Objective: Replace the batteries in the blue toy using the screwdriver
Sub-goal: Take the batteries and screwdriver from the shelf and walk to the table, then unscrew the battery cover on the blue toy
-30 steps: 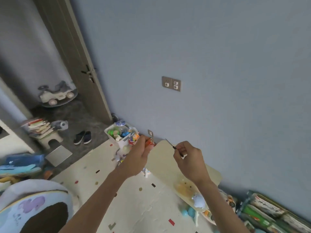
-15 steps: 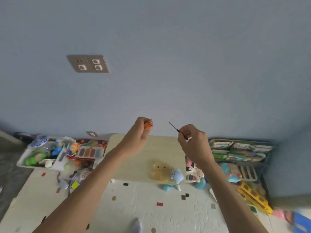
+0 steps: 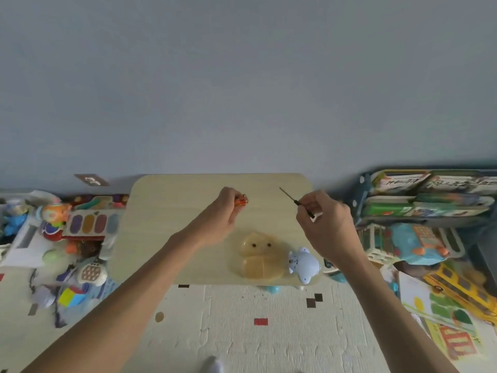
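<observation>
Low table (image 3: 166,211) stood by the wall, blue toy (image 3: 305,265) lay at its near right edge beside a yellow toy (image 3: 259,258), right hand (image 3: 326,227) pinched the screwdriver (image 3: 295,202), left hand (image 3: 220,214) gripped small orange batteries (image 3: 241,201).

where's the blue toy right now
In the head view the blue toy lies on the low table near its front right corner, just right of the yellow toy, below the right hand.

A pale wooden desk (image 3: 166,216) stood against a blue-grey wall (image 3: 242,90). A yellow translucent toy (image 3: 258,258) lay on it. Toys (image 3: 80,238) cluttered the floor mat (image 3: 242,332) left; a book rack (image 3: 425,197) stood right.
</observation>
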`<state>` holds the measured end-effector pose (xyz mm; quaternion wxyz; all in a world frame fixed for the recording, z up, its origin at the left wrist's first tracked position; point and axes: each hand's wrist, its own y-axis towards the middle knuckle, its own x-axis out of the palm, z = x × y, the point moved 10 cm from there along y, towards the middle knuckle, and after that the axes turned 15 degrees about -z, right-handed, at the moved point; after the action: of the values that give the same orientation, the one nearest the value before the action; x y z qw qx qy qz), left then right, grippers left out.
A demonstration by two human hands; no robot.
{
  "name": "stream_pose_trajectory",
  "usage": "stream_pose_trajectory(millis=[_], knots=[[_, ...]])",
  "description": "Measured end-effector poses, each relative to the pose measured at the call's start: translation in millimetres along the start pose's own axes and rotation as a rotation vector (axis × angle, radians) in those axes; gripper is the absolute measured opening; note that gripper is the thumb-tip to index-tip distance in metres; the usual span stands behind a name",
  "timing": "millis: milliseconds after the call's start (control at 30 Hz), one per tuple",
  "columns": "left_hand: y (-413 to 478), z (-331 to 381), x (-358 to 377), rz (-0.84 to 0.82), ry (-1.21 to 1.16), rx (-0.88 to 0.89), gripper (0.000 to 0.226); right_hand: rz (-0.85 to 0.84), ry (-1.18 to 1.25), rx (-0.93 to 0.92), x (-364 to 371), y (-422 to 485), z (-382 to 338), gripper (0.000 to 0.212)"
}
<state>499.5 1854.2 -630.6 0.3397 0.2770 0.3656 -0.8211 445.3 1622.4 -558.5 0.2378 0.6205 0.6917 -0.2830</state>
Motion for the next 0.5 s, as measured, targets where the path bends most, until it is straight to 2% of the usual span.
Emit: stream_pose_trajectory(millis=[167,267,500], knots=[[82.4,-110.9,97.3,-0.048,0.24,-0.095,0.019,0.011,-0.047,-0.019,74.4,28.4,102.4,0.007],[119.5,-156.0,130.6,-0.035,0.393,-0.114,0.022,-0.009,-0.078,-0.051,105.2,42.2,144.5,0.006],[144.6,-161.7,142.2,0.066,0.626,0.025,0.024,-0.031,-0.116,-0.184,131.7,75.3,167.0,0.007]])
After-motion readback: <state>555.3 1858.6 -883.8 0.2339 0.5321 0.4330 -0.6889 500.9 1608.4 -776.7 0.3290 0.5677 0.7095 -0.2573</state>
